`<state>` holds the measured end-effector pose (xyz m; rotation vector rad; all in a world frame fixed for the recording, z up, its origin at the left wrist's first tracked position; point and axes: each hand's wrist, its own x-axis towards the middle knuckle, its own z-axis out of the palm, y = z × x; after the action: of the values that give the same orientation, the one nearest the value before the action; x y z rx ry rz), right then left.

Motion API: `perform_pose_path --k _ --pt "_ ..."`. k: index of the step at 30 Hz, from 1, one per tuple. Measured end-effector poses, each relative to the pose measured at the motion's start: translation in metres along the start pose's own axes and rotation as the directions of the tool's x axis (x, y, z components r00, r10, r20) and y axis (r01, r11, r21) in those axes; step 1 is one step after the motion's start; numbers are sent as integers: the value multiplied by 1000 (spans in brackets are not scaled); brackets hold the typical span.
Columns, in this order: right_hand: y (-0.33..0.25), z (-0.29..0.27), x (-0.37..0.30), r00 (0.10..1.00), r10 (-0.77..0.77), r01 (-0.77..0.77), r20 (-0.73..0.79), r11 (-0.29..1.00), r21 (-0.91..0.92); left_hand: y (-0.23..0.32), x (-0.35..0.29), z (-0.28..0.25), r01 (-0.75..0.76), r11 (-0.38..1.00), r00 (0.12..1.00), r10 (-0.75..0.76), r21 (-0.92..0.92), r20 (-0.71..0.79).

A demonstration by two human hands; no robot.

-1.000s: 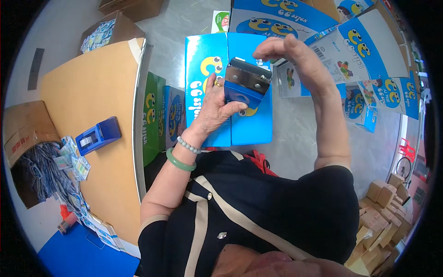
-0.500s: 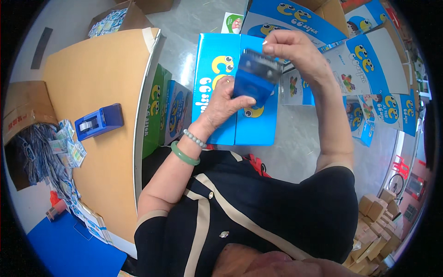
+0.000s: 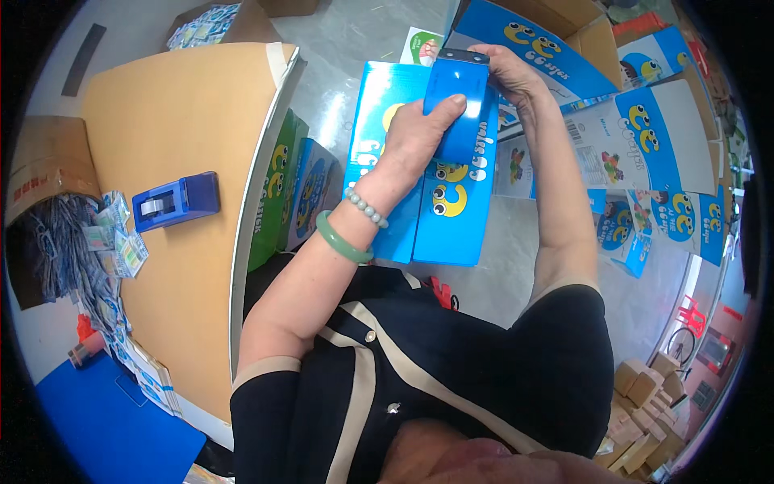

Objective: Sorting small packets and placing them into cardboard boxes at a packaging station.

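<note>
My left hand (image 3: 415,137) grips a blue tape dispenser (image 3: 463,85), thumb lying across its broad face. A dark metal strip with screws edges the dispenser's far end. There my right hand (image 3: 516,77) is curled beside the strip, its fingertips partly hidden; whether tape is between them I cannot make out. Directly below the dispenser is a blue carton (image 3: 447,238) with yellow cartoon shapes and a seam along the middle of its top. The dispenser covers part of that seam, and I cannot tell whether it touches the carton.
On the tan table (image 3: 185,105) at left stands another blue tape dispenser (image 3: 177,202). A tipped brown box (image 3: 52,157) spills small packets nearby. Green and blue cartons (image 3: 274,194) stand between table and carton. Open printed cartons (image 3: 661,129) crowd the right; brown boxes (image 3: 645,411) are stacked lower right.
My left hand has turned the dispenser so its broad blue face shows, and moved it slightly up and right. My right hand has come down against its far end.
</note>
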<state>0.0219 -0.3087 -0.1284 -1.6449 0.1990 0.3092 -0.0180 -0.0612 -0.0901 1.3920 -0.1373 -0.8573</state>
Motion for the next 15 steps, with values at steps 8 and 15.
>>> perform_pose_path --k 8,15 --pt "10 2 12 999 -16 14 33 996 83 -13 -18 -9 -46 926 996 70 -376 51" --pt "3 2 23 997 72 -73 17 996 45 -31 -9 -7 -248 966 969 248 -74 2"
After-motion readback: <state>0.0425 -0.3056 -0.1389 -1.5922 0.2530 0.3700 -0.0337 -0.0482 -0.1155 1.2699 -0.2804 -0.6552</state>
